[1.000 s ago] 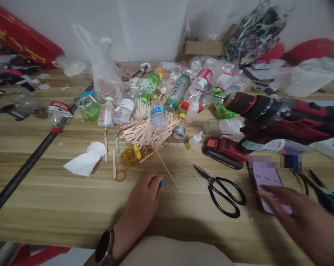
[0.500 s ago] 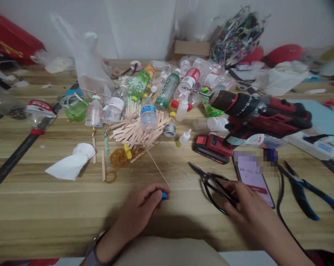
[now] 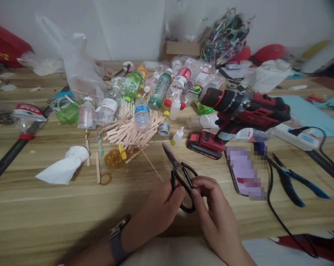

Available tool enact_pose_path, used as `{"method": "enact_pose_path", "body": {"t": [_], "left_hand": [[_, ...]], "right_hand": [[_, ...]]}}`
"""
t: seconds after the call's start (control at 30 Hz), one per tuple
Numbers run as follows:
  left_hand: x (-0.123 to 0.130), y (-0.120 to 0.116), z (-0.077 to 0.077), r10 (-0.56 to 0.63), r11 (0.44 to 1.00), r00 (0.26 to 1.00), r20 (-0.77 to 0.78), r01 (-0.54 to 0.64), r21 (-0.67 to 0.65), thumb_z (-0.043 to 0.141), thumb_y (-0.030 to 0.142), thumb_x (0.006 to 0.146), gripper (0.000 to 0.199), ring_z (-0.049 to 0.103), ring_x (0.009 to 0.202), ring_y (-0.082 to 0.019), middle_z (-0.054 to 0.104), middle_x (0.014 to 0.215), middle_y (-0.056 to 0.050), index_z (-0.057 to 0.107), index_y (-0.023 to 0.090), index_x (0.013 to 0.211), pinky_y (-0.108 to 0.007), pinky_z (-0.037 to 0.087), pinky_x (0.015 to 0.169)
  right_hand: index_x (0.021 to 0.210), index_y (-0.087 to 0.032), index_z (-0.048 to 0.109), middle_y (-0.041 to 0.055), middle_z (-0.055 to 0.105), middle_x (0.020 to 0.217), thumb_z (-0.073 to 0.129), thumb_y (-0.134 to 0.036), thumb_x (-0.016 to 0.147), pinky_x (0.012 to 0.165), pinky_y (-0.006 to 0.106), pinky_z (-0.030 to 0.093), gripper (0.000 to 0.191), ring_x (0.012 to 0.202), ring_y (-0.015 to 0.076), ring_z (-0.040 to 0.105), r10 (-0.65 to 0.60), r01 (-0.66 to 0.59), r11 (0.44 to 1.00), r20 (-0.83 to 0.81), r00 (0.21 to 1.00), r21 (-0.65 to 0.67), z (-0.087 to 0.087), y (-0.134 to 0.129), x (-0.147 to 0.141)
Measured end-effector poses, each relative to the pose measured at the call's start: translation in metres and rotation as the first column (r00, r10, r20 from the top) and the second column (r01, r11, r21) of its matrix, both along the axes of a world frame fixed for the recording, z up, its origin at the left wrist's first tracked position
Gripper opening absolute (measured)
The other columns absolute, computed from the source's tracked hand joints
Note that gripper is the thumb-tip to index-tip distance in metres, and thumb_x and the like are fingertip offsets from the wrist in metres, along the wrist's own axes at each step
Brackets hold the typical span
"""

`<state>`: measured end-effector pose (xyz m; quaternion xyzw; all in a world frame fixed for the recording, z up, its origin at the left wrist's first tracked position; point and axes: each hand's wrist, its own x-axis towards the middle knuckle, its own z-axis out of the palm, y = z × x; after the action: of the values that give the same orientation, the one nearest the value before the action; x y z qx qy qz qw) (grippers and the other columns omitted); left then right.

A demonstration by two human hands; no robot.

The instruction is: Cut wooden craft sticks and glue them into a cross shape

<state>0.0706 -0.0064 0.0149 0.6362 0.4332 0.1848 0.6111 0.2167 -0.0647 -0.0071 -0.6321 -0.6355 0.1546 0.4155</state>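
A pair of black-handled scissors (image 3: 177, 165) is between my two hands, its blades slightly apart and aimed up and left. My right hand (image 3: 218, 212) grips the right handle loop with thumb and fingers. My left hand (image 3: 161, 205), with a watch (image 3: 119, 225) at the wrist, is closed at the left loop, its thumb against the handle. The blue cap that was in this hand is hidden now. A thin bamboo stick (image 3: 152, 165) runs from the wooden craft sticks (image 3: 125, 133) down to just beyond the left hand.
A red and black cordless drill (image 3: 239, 111) stands on the right. Near it lie a phone (image 3: 241, 166) and blue-handled pliers (image 3: 289, 181). Plastic bottles (image 3: 161, 90) crowd the back. Rubber bands (image 3: 113, 159), a small dropper bottle (image 3: 178, 136) and a white tissue (image 3: 65, 166) are closer.
My right hand has lifted the scissors from beside the phone and brought them left to my left hand. My left hand has moved right; its blue cap has gone out of sight. The view has shifted.
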Motion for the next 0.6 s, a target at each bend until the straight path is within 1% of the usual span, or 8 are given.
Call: {"method": "enact_pose_path", "body": {"t": [0.07, 0.1, 0.2, 0.27, 0.37, 0.43, 0.53, 0.6], "left_hand": [[-0.004, -0.001, 0.005, 0.006, 1.000, 1.000, -0.022, -0.006, -0.004, 0.037, 0.031, 0.090, 0.022, 0.045, 0.068, -0.016, 0.050, 0.069, 0.003, 0.045, 0.022, 0.072, -0.028, 0.033, 0.061], [-0.007, -0.001, 0.007, 0.006, 1.000, 0.999, -0.038, -0.006, -0.012, 0.037, 0.031, 0.089, 0.023, 0.044, 0.067, -0.016, 0.050, 0.068, 0.003, 0.043, 0.022, 0.070, -0.028, 0.032, 0.061], [-0.020, 0.000, 0.016, -0.016, 0.998, 0.996, -0.085, 0.011, -0.064, 0.034, 0.031, 0.086, 0.026, 0.045, 0.064, -0.016, 0.048, 0.063, 0.003, 0.042, 0.022, 0.063, -0.028, 0.032, 0.059], [-0.026, 0.002, 0.019, -0.085, 0.993, 0.991, -0.106, 0.076, -0.091, 0.035, 0.029, 0.084, 0.027, 0.045, 0.061, -0.015, 0.048, 0.059, 0.003, 0.044, 0.022, 0.060, -0.028, 0.031, 0.057], [-0.030, 0.003, 0.019, -0.221, 0.964, 0.972, -0.081, 0.206, -0.168, 0.039, 0.028, 0.080, 0.025, 0.045, 0.058, -0.015, 0.048, 0.057, 0.003, 0.047, 0.021, 0.057, -0.028, 0.031, 0.055], [-0.029, 0.002, 0.015, -0.276, 0.933, 0.961, -0.016, 0.264, -0.245, 0.039, 0.030, 0.078, 0.025, 0.045, 0.057, -0.014, 0.049, 0.057, 0.003, 0.048, 0.021, 0.056, -0.027, 0.033, 0.055], [-0.024, 0.002, 0.010, -0.291, 0.906, 0.956, 0.039, 0.288, -0.311, 0.039, 0.034, 0.076, 0.026, 0.047, 0.057, -0.014, 0.051, 0.058, 0.002, 0.049, 0.020, 0.056, -0.026, 0.037, 0.056], [-0.022, 0.003, 0.011, -0.291, 0.903, 0.955, 0.048, 0.291, -0.315, 0.037, 0.039, 0.081, 0.032, 0.046, 0.058, -0.014, 0.050, 0.058, 0.002, 0.049, 0.020, 0.058, -0.026, 0.036, 0.057]], "right_hand": [[0.126, -0.025, 0.045, 0.0043, 0.062, 0.096, 0.044, -0.023, 0.100, 0.066, 0.024, 0.054, 0.026, 0.078, 0.0148, 0.065, 0.044, -0.044, 0.999, 0.046, 0.998, -0.004, 0.000, 0.000, 0.004], [0.132, -0.024, 0.042, 0.0050, 0.064, 0.095, 0.043, -0.025, 0.101, 0.066, 0.025, 0.055, 0.031, 0.076, 0.0156, 0.066, 0.064, -0.066, 0.998, 0.115, 0.991, 0.014, 0.000, 0.001, 0.008], [0.141, -0.021, 0.035, 0.0067, 0.065, 0.090, 0.039, -0.028, 0.103, 0.063, 0.031, 0.053, 0.039, 0.073, 0.0196, 0.064, 0.066, -0.116, 0.988, 0.388, 0.919, 0.106, -0.001, 0.002, 0.023], [0.142, -0.020, 0.036, 0.0059, 0.065, 0.084, 0.039, -0.027, 0.103, 0.062, 0.033, 0.051, 0.040, 0.068, 0.0207, 0.062, 0.061, -0.138, 0.982, 0.476, 0.877, 0.127, -0.002, 0.004, 0.031], [0.138, -0.017, 0.047, 0.0087, 0.065, 0.085, 0.050, -0.023, 0.099, 0.069, 0.039, 0.049, 0.040, 0.073, 0.0236, 0.060, -0.002, -0.106, 0.977, 0.507, 0.862, 0.184, -0.003, 0.005, 0.032], [0.129, -0.019, 0.058, 0.0097, 0.065, 0.088, 0.055, -0.019, 0.095, 0.075, 0.042, 0.047, 0.034, 0.079, 0.0251, 0.059, -0.049, -0.084, 0.968, 0.503, 0.863, 0.237, -0.003, 0.004, 0.028], [0.117, -0.024, 0.067, 0.0067, 0.068, 0.088, 0.053, -0.015, 0.095, 0.075, 0.039, 0.047, 0.028, 0.081, 0.0236, 0.061, 0.005, -0.122, 0.967, 0.463, 0.886, 0.223, -0.005, 0.002, 0.021], [0.118, -0.026, 0.068, 0.0056, 0.071, 0.091, 0.049, -0.014, 0.096, 0.075, 0.036, 0.048, 0.031, 0.085, 0.0227, 0.063, 0.055, -0.151, 0.969, 0.431, 0.901, 0.193, -0.005, 0.001, 0.021]]}}
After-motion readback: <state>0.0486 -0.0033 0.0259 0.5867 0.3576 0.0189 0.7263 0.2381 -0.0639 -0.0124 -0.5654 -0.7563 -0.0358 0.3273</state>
